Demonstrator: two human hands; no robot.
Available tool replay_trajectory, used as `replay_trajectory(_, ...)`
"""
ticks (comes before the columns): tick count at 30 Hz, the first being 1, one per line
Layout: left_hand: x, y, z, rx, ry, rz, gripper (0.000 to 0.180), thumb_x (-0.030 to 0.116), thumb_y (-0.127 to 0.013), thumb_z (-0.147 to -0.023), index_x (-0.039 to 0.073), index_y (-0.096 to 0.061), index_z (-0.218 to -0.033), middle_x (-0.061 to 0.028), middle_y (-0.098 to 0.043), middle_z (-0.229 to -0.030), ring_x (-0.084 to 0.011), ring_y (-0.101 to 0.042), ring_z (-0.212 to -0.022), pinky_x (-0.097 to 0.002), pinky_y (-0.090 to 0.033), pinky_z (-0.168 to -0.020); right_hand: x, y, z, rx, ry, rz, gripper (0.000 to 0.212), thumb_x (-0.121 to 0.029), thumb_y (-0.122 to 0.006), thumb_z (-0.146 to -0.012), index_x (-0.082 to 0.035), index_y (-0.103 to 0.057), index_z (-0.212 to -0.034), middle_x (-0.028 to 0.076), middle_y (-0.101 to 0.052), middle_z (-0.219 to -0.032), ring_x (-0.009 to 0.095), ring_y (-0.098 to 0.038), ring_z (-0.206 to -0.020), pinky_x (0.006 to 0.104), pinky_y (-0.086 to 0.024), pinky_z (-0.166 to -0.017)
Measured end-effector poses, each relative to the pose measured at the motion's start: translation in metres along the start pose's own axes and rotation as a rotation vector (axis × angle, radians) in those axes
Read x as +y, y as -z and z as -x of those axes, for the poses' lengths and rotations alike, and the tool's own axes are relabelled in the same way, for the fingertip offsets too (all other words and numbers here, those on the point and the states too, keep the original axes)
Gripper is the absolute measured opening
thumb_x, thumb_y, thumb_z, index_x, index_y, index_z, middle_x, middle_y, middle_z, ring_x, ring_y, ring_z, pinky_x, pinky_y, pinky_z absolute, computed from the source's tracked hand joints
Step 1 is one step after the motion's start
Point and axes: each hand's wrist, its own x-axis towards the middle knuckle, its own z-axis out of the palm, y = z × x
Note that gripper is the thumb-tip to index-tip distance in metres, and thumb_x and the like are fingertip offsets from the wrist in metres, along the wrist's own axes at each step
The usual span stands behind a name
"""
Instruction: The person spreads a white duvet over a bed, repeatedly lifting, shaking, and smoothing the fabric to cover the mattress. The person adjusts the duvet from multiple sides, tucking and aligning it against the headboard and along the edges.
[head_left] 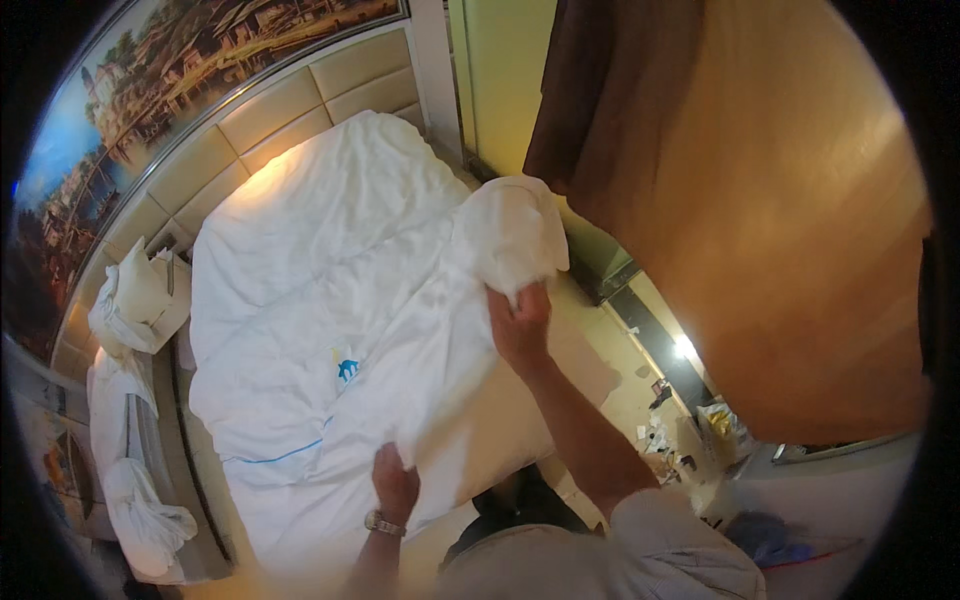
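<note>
Beside the duvet (330, 300) — pillows (140, 290), brown curtain (610, 110).

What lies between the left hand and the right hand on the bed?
In the head view, only white duvet lies between the left hand and the right hand. Both hands grip its edge, and no other thing sits on that stretch.

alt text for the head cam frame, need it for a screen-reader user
A person's two hands grip a white duvet spread over a bed: the left hand, with a wristwatch, holds its near edge, and the right hand lifts a bunched corner. White pillows are piled at left below a padded headboard; a brown curtain hangs at right.
</note>
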Motion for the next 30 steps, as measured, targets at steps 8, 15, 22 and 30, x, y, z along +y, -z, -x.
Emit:
replay_trajectory(8,-0.059,-0.166,0.123,-0.488,-0.001,-0.047,0.03,0.012,-0.055,-0.081,0.01,-0.061,-0.11,-0.0153,-0.066,-0.098,-0.0358,-0.063,-0.092,-0.0467,-0.053,-0.077,0.192,0.121,0.257,-0.119,-0.945,0.289,0.033,-0.007,-0.057,-0.082,0.0,-0.053,-0.114,0.021,-0.059,-0.108,0.039,-0.055,-0.099,0.0465,-0.044,-0.086)
replay_trajectory(15,-0.018,-0.165,0.12,-0.667,0.227,-0.016,0.034,0.009,-0.057,-0.078,0.011,-0.059,-0.112,-0.0166,-0.065,-0.097,-0.0385,-0.063,-0.09,-0.0484,-0.052,-0.076,0.262,0.196,0.297,0.095,-1.529,-0.573,0.037,-0.018,-0.066,-0.083,-0.003,-0.054,-0.115,0.011,-0.061,-0.106,0.029,-0.058,-0.1,0.0418,-0.048,-0.086)
replay_trajectory(22,-0.019,-0.174,0.119,-0.718,0.147,-0.216,0.034,0.01,-0.056,-0.079,0.012,-0.059,-0.113,-0.0159,-0.067,-0.097,-0.0368,-0.064,-0.091,-0.0497,-0.052,-0.075,0.277,0.237,0.283,0.144,-1.849,-1.101,0.031,-0.03,-0.068,-0.086,-0.006,-0.061,-0.105,0.01,-0.064,-0.101,0.028,-0.061,-0.095,0.0481,-0.049,-0.084)
replay_trajectory(30,0.042,-0.165,0.143,-1.274,0.324,-0.508,0.047,0.033,-0.056,-0.089,0.015,-0.05,-0.132,-0.0168,-0.058,-0.126,-0.0358,-0.056,-0.114,-0.0521,-0.046,-0.092,0.327,0.281,0.305,-0.741,-1.254,0.605,0.039,-0.02,-0.069,-0.08,0.002,-0.056,-0.11,0.023,-0.061,-0.102,0.038,-0.06,-0.095,0.0484,-0.049,-0.082)
